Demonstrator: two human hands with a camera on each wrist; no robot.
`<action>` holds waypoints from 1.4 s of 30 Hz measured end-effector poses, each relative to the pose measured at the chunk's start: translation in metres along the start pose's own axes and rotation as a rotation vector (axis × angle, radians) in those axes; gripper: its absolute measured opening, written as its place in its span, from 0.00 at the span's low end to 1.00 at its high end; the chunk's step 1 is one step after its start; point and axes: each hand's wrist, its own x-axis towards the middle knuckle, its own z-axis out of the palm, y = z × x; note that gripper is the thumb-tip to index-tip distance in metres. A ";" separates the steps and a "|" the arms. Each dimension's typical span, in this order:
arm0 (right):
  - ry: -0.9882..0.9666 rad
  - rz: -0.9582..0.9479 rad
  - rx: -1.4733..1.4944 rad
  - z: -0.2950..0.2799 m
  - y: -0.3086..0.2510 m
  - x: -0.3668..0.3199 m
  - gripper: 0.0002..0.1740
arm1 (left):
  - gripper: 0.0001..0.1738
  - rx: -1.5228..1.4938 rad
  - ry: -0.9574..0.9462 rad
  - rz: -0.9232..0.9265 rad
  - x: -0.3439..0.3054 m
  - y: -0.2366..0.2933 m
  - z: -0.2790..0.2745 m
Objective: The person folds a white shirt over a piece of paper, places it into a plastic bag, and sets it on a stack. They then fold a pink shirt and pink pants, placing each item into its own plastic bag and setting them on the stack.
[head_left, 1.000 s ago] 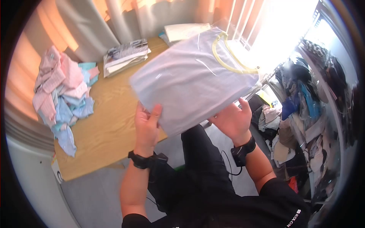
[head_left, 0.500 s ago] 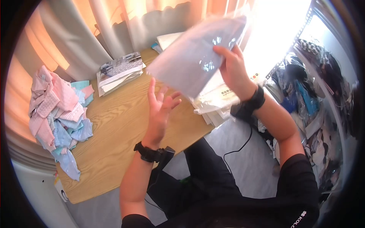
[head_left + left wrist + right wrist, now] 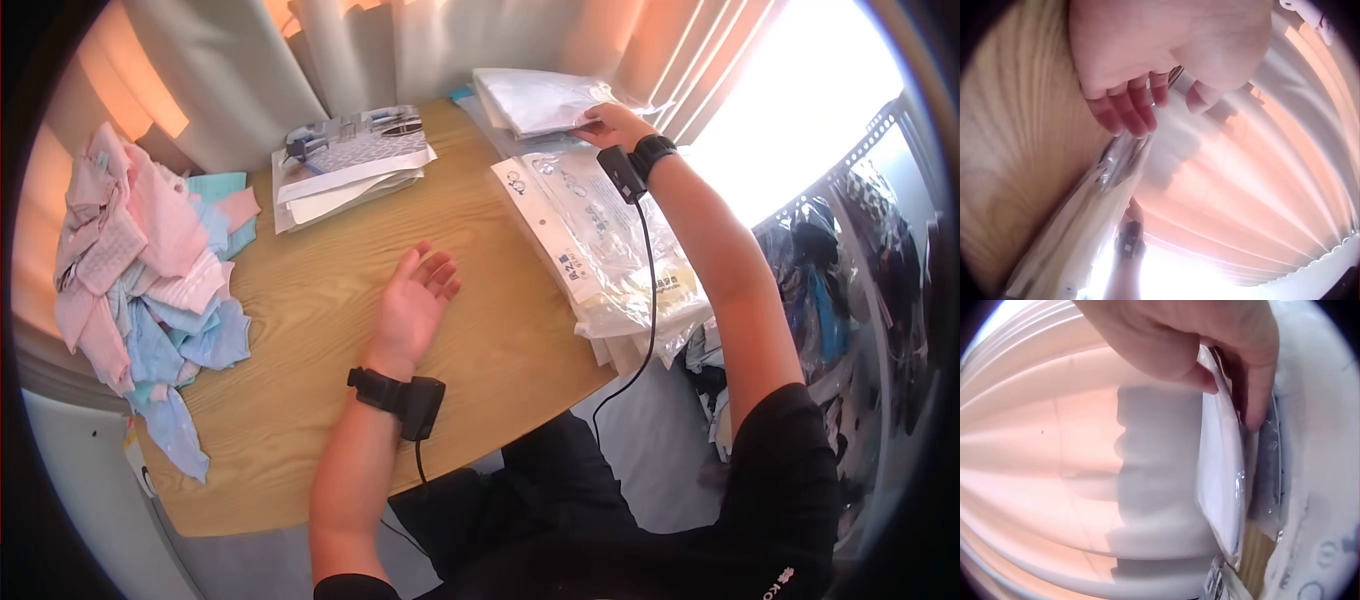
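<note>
My right hand pinches the near right edge of a white garment in a clear bag at the back of the table. In the right wrist view the thumb lies on one face of the bagged garment and the fingers are behind it. My left hand hovers palm up over the middle of the table, holding nothing, its fingers loosely bent. The left wrist view shows the left hand with its fingers relaxed.
A pile of pink and blue garments lies on the table's left. Printed packets lie at the back. Stacked clear plastic bags cover the right side. Clothes hang on a rack at the right.
The bagged garment has gone from in front of me to the back of the table, carried by my right hand. My left hand has let go of it and lowered.
</note>
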 end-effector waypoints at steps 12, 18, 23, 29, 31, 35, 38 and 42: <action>-0.039 0.200 -0.371 0.023 -0.009 -0.010 0.25 | 0.18 -0.024 -0.031 -0.047 0.001 0.005 -0.003; -0.046 -0.003 -0.328 0.031 -0.001 -0.029 0.34 | 0.17 -0.046 -0.048 -0.070 0.003 0.003 -0.005; -0.048 -0.378 -1.061 0.002 0.017 0.044 0.22 | 0.17 -0.072 -0.064 -0.088 0.004 0.003 -0.011; -0.169 -0.675 -1.594 -0.012 0.002 0.018 0.12 | 0.15 -0.022 -0.103 -0.065 -0.004 -0.001 -0.007; -0.231 -0.636 -1.410 -0.022 -0.002 0.036 0.12 | 0.14 0.005 -0.094 -0.066 -0.005 -0.002 -0.002; -0.140 -0.606 -1.696 -0.025 -0.024 0.013 0.05 | 0.13 -0.015 -0.120 -0.084 -0.003 0.001 -0.005; -0.030 -0.262 -1.235 -0.025 -0.029 0.030 0.10 | 0.14 -0.025 -0.113 -0.092 -0.004 -0.001 -0.002; 0.136 -0.092 -0.812 0.007 -0.014 0.047 0.17 | 0.14 -0.031 -0.093 -0.080 -0.004 0.001 -0.001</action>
